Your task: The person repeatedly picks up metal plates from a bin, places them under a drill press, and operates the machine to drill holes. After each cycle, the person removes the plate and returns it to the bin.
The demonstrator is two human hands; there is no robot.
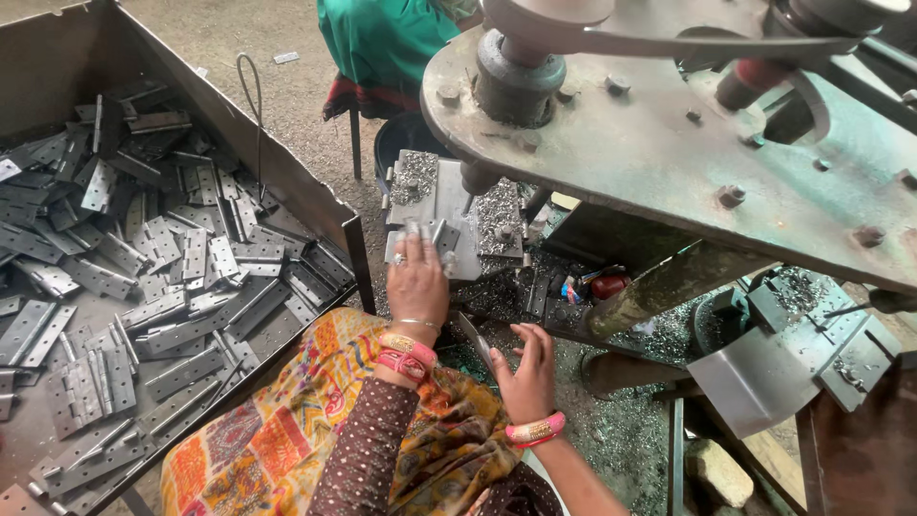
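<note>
A person sat at a drill press (669, 124), seen from above; the left hand (417, 277), fingers pressed together, pinched a small metal hinge (441, 237) flat on the machine's grey work plate (454, 205), just beside the drill bit (468, 201); the right hand (528, 368) hovered lower with fingers spread, holding nothing; a large metal tray (315, 205) heaped with grey hinges (143, 277) lay to the left; metal shavings (497, 205) littered the plate; another person in green clothing (382, 38) sat beyond the machine.
</note>
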